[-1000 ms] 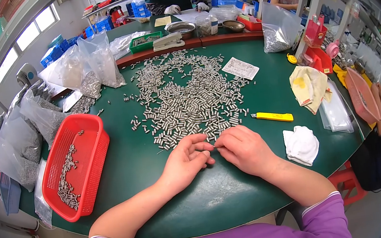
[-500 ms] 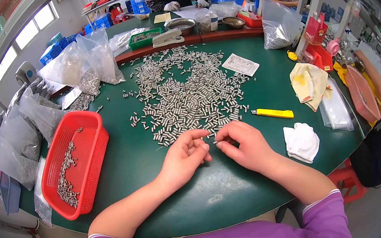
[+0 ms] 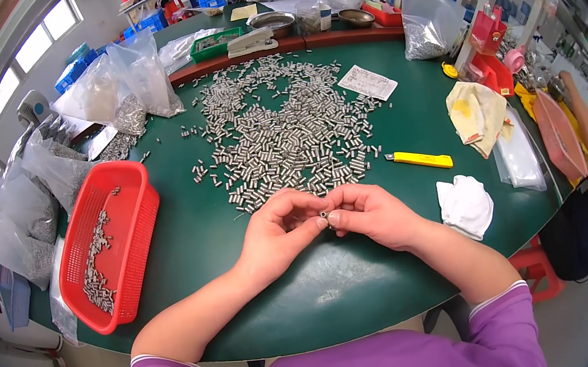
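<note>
Both my hands meet at the near edge of a wide heap of small silvery metal cylinders on the green table. Thumb and fingers of my left hand are closed in a pinch on a small metal cylinder. My right hand pinches at the same spot, its fingertips touching the left ones. Fingers partly cover the piece, so its full shape is hidden. A red perforated basket stands to the left, with loose cylinders along its inside.
Right of the heap lie a yellow utility knife, a white cloth bundle and a stained cloth. Filled plastic bags crowd the left. A stapler and metal bowls stand at the back. Other people sit beyond and at right.
My hands were slightly apart and have come together, the fingertips now joined around a small cylinder. The whole view has shifted slightly.
</note>
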A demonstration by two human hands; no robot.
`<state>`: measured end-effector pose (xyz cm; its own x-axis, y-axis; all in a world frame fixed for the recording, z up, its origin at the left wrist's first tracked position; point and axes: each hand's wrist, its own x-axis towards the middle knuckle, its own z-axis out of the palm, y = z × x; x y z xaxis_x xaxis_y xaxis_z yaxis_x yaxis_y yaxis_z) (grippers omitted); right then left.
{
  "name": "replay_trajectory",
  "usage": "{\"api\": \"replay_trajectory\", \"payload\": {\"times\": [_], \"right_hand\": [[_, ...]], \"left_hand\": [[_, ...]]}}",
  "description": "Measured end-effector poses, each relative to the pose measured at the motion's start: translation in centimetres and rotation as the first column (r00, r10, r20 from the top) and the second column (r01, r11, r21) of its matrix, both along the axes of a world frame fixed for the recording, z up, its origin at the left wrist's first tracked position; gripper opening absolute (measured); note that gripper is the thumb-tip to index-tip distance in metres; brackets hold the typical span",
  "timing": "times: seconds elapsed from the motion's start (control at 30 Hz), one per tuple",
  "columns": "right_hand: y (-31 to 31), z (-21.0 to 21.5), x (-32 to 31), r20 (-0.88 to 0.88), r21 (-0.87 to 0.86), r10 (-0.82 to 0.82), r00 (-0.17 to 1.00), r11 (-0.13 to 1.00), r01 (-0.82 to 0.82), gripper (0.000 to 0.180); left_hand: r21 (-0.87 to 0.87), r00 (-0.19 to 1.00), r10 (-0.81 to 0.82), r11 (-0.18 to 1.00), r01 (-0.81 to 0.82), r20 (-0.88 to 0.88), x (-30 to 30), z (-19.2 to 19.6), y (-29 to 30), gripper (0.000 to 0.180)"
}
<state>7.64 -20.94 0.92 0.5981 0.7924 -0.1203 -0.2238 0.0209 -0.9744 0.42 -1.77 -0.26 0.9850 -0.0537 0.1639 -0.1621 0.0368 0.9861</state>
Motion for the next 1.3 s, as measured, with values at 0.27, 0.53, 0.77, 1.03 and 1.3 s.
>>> {"api": "replay_trajectory", "payload": {"times": [0.27, 0.53, 0.77, 1.03, 1.3], "right_hand": [[-0.08, 0.08, 0.08, -0.089, -0.01, 0.028, 0.996, 1.0, -0.029, 0.019], [0.05, 0.17, 0.01, -0.067, 0.03, -0.012, 0.998, 0.999, 0.014, 0.021], [0.13, -0.04, 0.06, -0.079, 0.034, -0.034, 0.996, 0.999, 0.036, 0.022], [0.03, -0.07, 0.2, -0.107, 0.029, -0.031, 0.994, 0.999, 0.034, 0.024], [-0.04, -0.19, 0.34, -0.08, 0.018, -0.028, 0.996, 0.999, 0.03, 0.023]], "left_hand": [[0.039, 1.0, 0.003, 0.999, -0.003, -0.008, -0.01, 0.24, 0.14, 0.013], [0.053, 0.994, -0.034, 0.998, 0.04, -0.104, 0.03, 0.18, 0.3, 0.012], [0.057, 0.994, -0.035, 0.998, 0.041, -0.107, 0.04, -0.02, 0.15, 0.013], [0.246, 0.999, 0.009, 0.969, 0.003, -0.046, -0.13, 0.38, 0.02, 0.012], [0.215, 1.0, 0.015, 0.977, -0.015, 0.004, -0.22, 0.27, -0.3, 0.014]]}}
